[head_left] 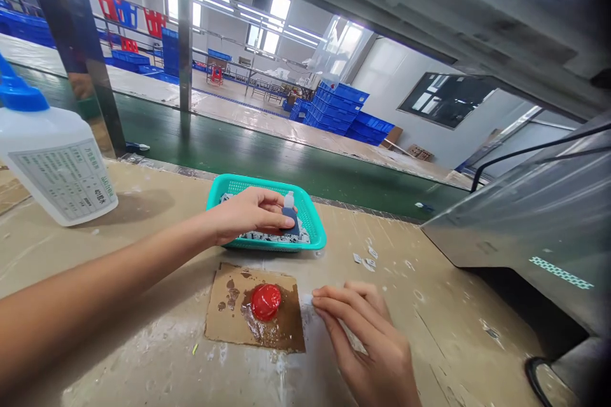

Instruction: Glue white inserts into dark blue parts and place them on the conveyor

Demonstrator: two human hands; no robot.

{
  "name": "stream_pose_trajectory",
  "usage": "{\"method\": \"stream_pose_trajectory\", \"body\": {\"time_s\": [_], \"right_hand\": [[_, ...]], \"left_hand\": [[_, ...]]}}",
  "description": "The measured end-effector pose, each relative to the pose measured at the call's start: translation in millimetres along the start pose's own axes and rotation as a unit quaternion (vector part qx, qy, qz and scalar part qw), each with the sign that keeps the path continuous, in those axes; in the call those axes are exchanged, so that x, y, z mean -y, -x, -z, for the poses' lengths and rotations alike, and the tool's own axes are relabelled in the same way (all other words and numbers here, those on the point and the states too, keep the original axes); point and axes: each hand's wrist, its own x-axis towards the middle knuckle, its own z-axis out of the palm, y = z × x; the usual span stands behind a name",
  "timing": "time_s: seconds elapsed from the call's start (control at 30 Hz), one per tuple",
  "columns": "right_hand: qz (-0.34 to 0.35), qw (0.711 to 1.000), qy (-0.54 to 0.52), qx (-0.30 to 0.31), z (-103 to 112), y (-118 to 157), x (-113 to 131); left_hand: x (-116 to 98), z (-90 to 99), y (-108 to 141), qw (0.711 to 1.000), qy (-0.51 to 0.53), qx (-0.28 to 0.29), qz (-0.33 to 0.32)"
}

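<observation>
Over the green basket point(315, 235) of small grey-and-white pieces, my left hand point(258, 213) pinches a small dark piece with a whitish translucent top point(291, 219). My right hand point(367, 337) is right of the cardboard square point(224, 324), its thumb and index fingertips pressed together; whatever lies between them is too small to make out. On the cardboard sits a glossy red cap-like object point(265, 302), with wet dark stains around it.
A white bottle with a blue nozzle point(62, 165) stands at the left. Several small pieces point(370, 259) lie right of the basket. A green conveyor belt point(238, 146) runs behind the table. A metal machine point(515, 203) is at the right.
</observation>
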Motion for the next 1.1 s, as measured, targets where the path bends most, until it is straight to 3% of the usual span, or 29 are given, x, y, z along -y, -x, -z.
{"method": "stream_pose_trajectory", "body": {"time_s": [0.07,0.17,0.3,0.57,0.73,0.93,1.1], "right_hand": [[-0.002,1.0,-0.012,-0.002,3.5,-4.5,1.9],[-0.064,0.994,-0.091,-0.001,12.6,-19.1,0.8],[-0.175,0.953,-0.233,-0.085,20.6,-47.1,-5.7],[-0.28,0.895,-0.328,-0.113,-3.9,-62.5,-14.1],[-0.257,0.911,-0.305,-0.106,-7.0,-62.5,-13.7],[-0.155,0.966,-0.173,-0.111,-6.5,-60.4,-9.6],[-0.103,0.977,-0.157,-0.1,-8.3,-51.3,-3.8]], "left_hand": [[1.3,-1.3,-0.1,1.0,-0.004,0.004,-0.009],[5.7,-4.6,-0.8,0.999,-0.006,0.007,-0.031],[11.4,-12.1,-1.1,0.999,-0.004,-0.008,-0.05],[14.9,-17.3,-1.5,0.997,0.006,-0.027,-0.071],[14.9,-17.3,-2.1,0.997,0.011,-0.033,-0.072],[14.2,-19.7,-2.8,0.997,0.011,-0.03,-0.067],[16.8,-25.2,0.2,0.997,0.038,-0.022,-0.071]]}}
